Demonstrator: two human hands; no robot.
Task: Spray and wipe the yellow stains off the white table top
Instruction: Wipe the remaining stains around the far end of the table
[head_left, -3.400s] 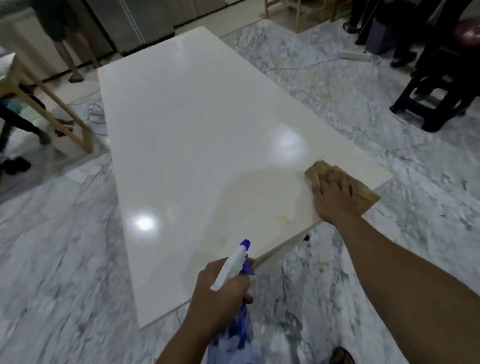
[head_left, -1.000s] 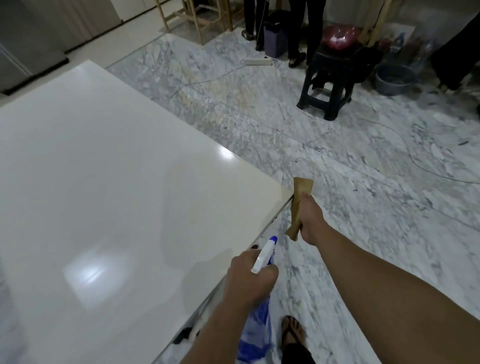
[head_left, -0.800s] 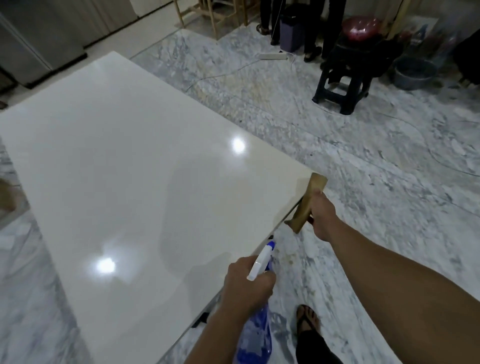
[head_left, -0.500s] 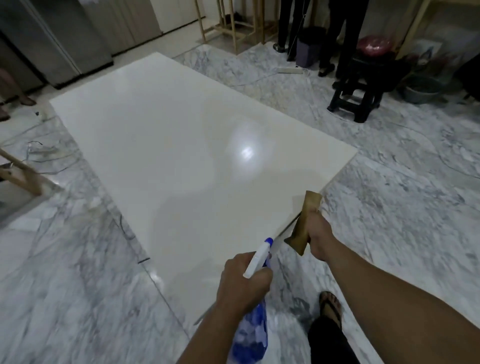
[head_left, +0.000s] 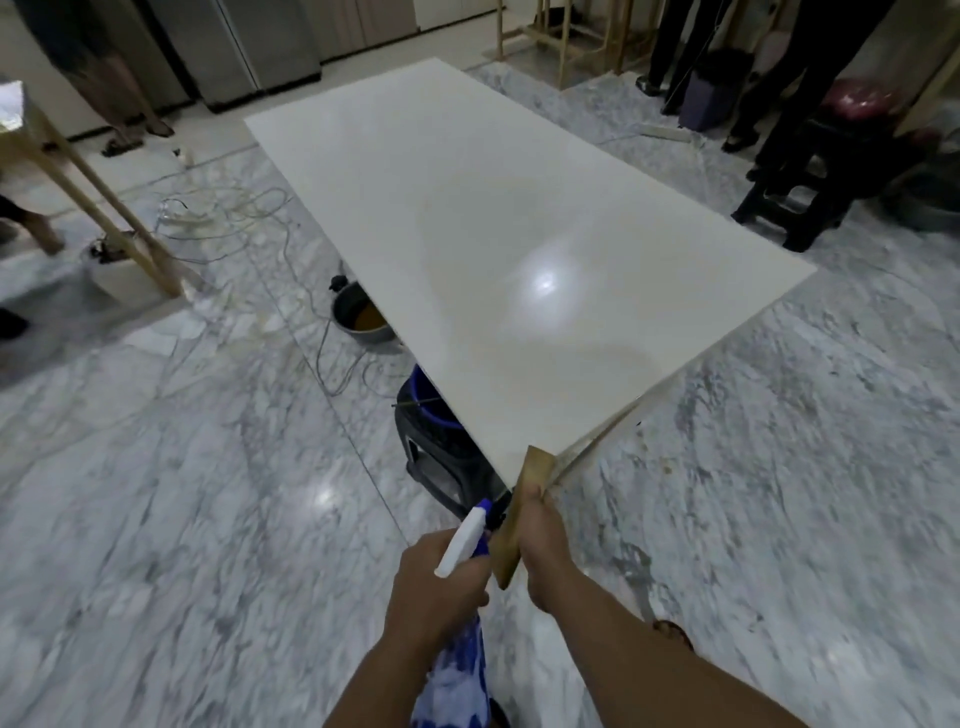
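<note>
The white table top (head_left: 498, 218) stretches away from me, glossy, with a bright light reflection; I see no yellow stain on it. My left hand (head_left: 434, 584) grips a spray bottle (head_left: 462, 540) with a white trigger head and blue nozzle, its blue body hanging below my fist. My right hand (head_left: 543, 535) holds a folded tan cloth (head_left: 519, 514) upright, just off the table's near corner. Both hands are close together in front of that corner, above the floor and clear of the table top.
Grey marble floor surrounds the table. A blue bucket on a black stool (head_left: 434, 421) and a pot of brown liquid (head_left: 363, 319) sit by its left edge, with loose cables (head_left: 234, 208). A black stool (head_left: 795, 202) and people's legs (head_left: 779, 67) stand far right; a wooden frame (head_left: 109, 208) left.
The cloth has left the table top and is now held upright off the corner. I have moved around the near corner, and my two hands have drawn close together.
</note>
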